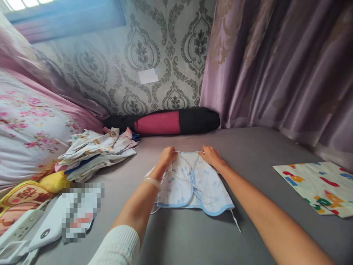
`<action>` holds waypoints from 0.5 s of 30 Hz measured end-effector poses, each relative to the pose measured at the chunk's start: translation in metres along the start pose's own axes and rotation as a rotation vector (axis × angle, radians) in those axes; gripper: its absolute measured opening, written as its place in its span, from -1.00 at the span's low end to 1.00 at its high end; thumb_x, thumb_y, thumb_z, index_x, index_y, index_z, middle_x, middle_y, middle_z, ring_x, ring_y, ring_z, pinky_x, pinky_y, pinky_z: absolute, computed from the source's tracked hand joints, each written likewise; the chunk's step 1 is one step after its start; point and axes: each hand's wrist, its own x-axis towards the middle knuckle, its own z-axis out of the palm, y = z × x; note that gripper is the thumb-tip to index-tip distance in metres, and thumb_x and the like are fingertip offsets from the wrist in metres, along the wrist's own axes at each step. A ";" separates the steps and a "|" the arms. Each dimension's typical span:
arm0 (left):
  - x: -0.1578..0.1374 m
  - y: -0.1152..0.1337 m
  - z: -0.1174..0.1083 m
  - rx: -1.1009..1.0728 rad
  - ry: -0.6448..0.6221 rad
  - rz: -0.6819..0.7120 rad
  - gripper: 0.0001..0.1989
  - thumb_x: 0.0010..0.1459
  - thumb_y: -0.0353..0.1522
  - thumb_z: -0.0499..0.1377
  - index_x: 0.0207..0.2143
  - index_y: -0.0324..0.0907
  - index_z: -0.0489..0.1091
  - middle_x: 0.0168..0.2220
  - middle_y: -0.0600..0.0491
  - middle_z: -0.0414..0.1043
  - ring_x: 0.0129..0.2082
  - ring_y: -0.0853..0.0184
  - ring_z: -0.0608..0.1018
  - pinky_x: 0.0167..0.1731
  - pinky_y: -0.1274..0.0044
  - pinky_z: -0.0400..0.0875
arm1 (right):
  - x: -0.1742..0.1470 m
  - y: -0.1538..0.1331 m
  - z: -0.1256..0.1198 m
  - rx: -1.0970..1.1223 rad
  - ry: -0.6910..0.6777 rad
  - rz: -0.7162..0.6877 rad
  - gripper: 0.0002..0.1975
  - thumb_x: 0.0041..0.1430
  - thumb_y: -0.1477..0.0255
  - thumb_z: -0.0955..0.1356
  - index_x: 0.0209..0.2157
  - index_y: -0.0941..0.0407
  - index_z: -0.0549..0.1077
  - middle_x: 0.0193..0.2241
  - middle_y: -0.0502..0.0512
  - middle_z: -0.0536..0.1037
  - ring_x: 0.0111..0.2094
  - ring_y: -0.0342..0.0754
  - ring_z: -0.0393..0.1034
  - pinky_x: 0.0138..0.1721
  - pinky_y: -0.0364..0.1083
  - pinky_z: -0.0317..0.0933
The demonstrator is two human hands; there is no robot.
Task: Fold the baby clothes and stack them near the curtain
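A small white baby shirt (176,186) with blue trim and a faint blue print lies front side up on the grey sheet. Its front edges meet near the middle, and thin white ties trail across it and past the hem. My left hand (168,156) pinches the shirt at the shoulder on the left of the neckline. At the opposite shoulder, my right hand (211,156) has its fingers closed on the fabric. Both sleeves are mostly hidden by my hands and forearms.
Left of the shirt is a pile of folded baby clothes (96,151) beside a floral pillow (35,136). Nearer lie a yellow plush (27,198), a white power strip (22,228) and a blurred-out item (82,213). A colourful printed cloth (320,187) lies right; a black-and-red roll (160,123) lines the wall.
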 end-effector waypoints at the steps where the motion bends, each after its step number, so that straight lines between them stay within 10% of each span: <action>1: 0.000 0.001 0.001 0.002 0.016 0.007 -0.79 0.17 -0.27 0.11 -0.21 -0.15 0.45 -0.14 -0.07 0.49 -0.12 0.24 0.49 -0.25 0.54 0.29 | 0.000 -0.001 0.001 0.004 0.021 -0.009 -0.69 0.31 0.23 0.21 -0.11 0.14 0.41 -0.05 0.26 0.48 -0.05 0.07 0.37 -0.17 -0.05 0.14; 15: -0.028 -0.058 -0.046 -0.286 -0.211 -0.178 -0.49 -0.05 0.08 0.10 -0.65 -0.19 0.30 -0.70 0.15 0.17 -0.60 0.40 0.26 -0.57 0.57 0.05 | -0.035 0.077 -0.028 0.387 -0.147 0.148 -0.40 0.25 -0.02 0.13 -0.41 0.19 0.51 -0.59 0.09 0.48 -0.49 -0.04 0.40 -0.48 -0.14 0.16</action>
